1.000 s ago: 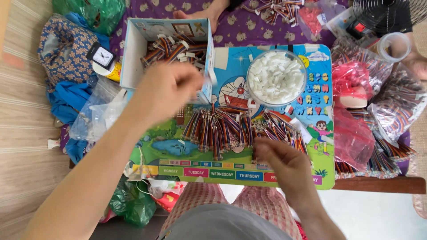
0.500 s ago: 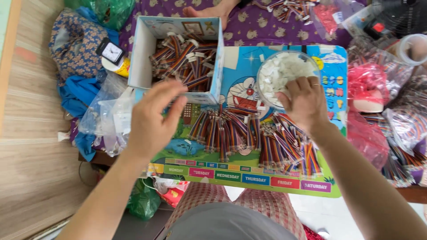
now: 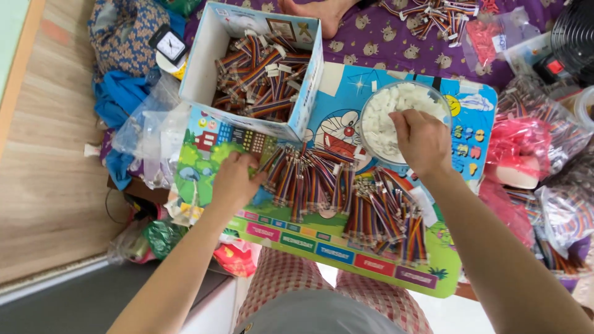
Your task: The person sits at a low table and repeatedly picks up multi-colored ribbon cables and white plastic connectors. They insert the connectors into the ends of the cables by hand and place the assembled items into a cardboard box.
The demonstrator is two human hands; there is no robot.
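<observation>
My left hand [image 3: 236, 180] rests on the colourful cartoon table top [image 3: 213, 154], its fingers closed on the left end of a row of rainbow ribbon-cable bundles [image 3: 309, 179]. My right hand [image 3: 421, 141] reaches into a clear round bowl [image 3: 378, 102] of small white plastic connectors [image 3: 380, 124], its fingertips pinching among them. A second heap of the same striped cables [image 3: 387, 216] lies below the bowl. A white cardboard box [image 3: 207, 52] at the upper left holds many more cable bundles [image 3: 260, 74].
Another person's bare foot [image 3: 318, 12] rests on the purple cloth [image 3: 377, 37] beyond the box. Clear plastic bags [image 3: 145, 139], blue cloth [image 3: 120, 93] and a small clock [image 3: 168, 44] lie left. Pink bags [image 3: 520, 148] and cable-filled bags [image 3: 566, 210] crowd the right side.
My left hand has dropped from mid-air onto the cables at the table's left. My right hand went from the cable pile up into the bowl of connectors.
</observation>
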